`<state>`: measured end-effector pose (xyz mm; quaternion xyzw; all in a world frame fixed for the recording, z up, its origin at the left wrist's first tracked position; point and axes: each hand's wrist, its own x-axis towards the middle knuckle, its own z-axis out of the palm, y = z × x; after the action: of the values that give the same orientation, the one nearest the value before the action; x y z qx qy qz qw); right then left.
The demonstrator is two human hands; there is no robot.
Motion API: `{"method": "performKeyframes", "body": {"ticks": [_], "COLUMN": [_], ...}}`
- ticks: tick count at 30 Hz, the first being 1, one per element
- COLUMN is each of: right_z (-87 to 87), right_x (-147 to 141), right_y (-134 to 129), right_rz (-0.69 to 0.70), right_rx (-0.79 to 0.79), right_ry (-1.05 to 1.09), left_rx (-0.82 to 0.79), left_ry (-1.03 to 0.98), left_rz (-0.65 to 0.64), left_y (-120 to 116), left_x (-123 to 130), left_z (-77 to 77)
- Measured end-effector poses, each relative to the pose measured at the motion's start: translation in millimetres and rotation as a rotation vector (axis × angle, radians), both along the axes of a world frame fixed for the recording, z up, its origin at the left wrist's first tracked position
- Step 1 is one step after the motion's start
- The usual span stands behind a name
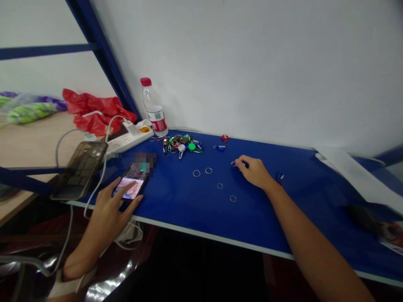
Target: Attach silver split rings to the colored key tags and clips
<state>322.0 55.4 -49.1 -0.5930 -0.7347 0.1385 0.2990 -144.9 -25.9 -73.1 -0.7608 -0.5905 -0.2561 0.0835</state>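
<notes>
Pinching blue key clip (241, 164) in right hand (254, 172), long axis crosswise, metal end pointing left; left hand (107, 214) open over smartphone (130, 181); blue tabletop (261, 222), white wall (252, 71).

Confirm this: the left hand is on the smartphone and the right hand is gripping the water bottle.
Wrong on one point: the head view shows the right hand pinching a small blue item, not gripping the plastic water bottle, which stands apart by the wall. The left hand is on the smartphone, as you said.
</notes>
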Motion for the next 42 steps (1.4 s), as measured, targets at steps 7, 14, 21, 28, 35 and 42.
{"method": "performKeyframes", "body": {"ticks": [7,14,21,28,35,42], "right_z": [-0.8,-0.3,-0.5,1.8,0.4,1.1], "right_x": [0.2,0.2,0.3,-0.1,0.4,0.0], "right_y": [-0.3,-0.5,0.2,-0.5,-0.4,-1.0], "right_rz": [0.001,-0.003,-0.001,-0.001,0.005,0.007], "right_rx": [0.003,-0.012,0.002,-0.017,-0.008,-0.006], "right_ry": [-0.001,-0.011,-0.011,-0.020,-0.009,-0.008], "left_rx": [-0.006,-0.015,-0.011,-0.007,0.010,0.002], "left_ry": [-0.007,0.005,-0.029,-0.078,-0.068,-0.056], "left_rz": [0.004,-0.004,-0.032,-0.030,-0.051,-0.042], "left_y": [-1.5,-2.3,-1.7,-3.2,-2.5,-3.7], "left_x": [1.9,0.7,0.7,6.5,4.3,5.6], "left_z": [2.8,3.1,2.7,7.4,6.6,6.2]}}
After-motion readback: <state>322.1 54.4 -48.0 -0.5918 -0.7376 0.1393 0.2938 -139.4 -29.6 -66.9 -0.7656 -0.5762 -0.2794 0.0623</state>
